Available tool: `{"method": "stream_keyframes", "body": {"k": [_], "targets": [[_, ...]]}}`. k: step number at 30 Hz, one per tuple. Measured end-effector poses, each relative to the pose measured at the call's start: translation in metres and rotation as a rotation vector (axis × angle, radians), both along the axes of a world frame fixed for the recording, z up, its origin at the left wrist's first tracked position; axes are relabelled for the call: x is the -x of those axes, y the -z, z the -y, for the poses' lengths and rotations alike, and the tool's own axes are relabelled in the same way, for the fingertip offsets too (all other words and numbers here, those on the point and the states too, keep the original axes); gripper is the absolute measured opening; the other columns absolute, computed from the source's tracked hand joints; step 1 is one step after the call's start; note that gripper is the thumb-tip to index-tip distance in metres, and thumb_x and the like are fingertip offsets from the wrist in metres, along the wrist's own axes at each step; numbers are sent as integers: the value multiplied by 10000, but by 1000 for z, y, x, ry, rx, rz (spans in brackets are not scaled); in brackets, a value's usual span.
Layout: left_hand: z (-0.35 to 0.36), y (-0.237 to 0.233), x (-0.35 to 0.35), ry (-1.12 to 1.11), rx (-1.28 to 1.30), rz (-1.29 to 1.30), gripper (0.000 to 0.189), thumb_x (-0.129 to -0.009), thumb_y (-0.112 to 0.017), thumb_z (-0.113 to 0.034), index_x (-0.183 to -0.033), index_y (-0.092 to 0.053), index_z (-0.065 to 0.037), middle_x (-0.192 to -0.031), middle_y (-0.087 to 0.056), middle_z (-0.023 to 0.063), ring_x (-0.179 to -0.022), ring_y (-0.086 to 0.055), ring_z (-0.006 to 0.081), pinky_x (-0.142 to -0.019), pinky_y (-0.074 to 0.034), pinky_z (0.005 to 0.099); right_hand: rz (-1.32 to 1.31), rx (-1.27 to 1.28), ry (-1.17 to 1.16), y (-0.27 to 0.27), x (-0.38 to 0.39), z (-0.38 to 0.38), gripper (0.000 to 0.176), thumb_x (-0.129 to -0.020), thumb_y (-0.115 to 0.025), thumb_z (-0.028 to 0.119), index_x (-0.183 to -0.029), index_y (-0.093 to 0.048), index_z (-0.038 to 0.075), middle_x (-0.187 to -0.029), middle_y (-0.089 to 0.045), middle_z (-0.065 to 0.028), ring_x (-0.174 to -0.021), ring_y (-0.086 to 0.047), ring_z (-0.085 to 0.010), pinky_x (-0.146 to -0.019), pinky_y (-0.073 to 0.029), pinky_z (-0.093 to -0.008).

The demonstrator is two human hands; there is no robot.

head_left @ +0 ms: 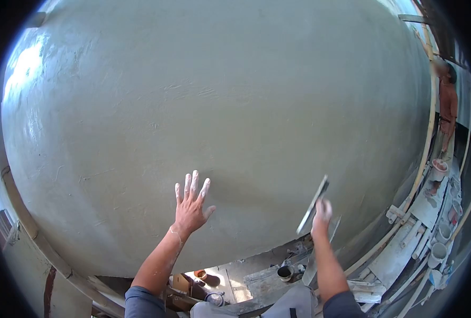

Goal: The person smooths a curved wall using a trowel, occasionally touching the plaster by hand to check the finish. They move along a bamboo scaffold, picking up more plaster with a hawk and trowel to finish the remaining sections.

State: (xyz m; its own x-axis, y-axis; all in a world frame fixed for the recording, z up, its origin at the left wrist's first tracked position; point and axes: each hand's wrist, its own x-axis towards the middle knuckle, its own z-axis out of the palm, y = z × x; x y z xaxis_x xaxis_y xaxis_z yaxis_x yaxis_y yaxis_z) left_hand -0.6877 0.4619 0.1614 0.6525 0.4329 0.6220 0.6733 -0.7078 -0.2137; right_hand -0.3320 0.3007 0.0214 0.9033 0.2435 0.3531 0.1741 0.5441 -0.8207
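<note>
A broad wall of smooth grey plaster (pixel 256 116) fills most of the head view, with a few scratch marks near its middle. My left hand (pixel 190 211) is open in front of its lower part, fingers spread and fingertips whitened with plaster. To the right, my right hand (pixel 322 214) is closed around a plastering trowel (pixel 313 205). The trowel's long, thin blade shows nearly edge-on, tilted, close in front of the wall. Its handle is hidden by my fingers.
Bamboo poles (pixel 427 132) frame the wall on both sides. At right, a person (pixel 447 103) stands on scaffold planks (pixel 400 254) near a pink bucket (pixel 439 167) and several pails (pixel 438 253). Far below lie a dark bucket (pixel 285 273) and an orange container (pixel 200 274).
</note>
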Motion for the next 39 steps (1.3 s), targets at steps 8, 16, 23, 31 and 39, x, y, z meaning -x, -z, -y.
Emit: {"method": "stream_keyframes", "body": {"k": [8,16,23,31,39], "targets": [[49,83,114,114,218,112,925,-743,-792,-309,-1478,-283,-70,-1541,-158,297,-1438,-174,444,-1135,-182,580,440,54,467,-134,-89,-59,273,-919,-633,259,-983,-605,-5,-844,-591,-112,-768,-573,-220,-729,-473,-359],[196,262,324,-379,288,392,783,-854,-743,-231,-1480,-312,-44,-1458,-326,261,-1236,-469,417,-971,-470,466,434,106,501,-178,-75,-124,297,-904,-649,282,-1002,-619,4,-922,-606,-164,-881,-597,-333,-781,-470,-428],[157,213,294,-329,551,547,768,-877,-698,-79,-1506,-258,-58,-1519,-266,228,-1164,-550,321,-924,-495,399,1245,-168,219,-185,134,-152,225,-860,-681,162,-967,-539,25,-877,-520,-174,-788,-546,-373,-648,-451,-472],[170,250,310,-341,275,361,778,-857,-736,-156,-1476,-295,10,-1472,-330,254,-1144,-542,367,-916,-492,401,558,100,737,-208,-89,-115,314,-905,-655,306,-1036,-624,22,-968,-597,-165,-886,-599,-328,-798,-477,-432],[172,275,320,-316,596,638,839,-814,-724,-145,-1487,-248,11,-1504,-269,250,-1261,-453,370,-1034,-403,434,903,-71,495,-217,130,-174,228,-912,-632,217,-970,-514,31,-882,-516,-176,-792,-546,-382,-661,-443,-475]]}}
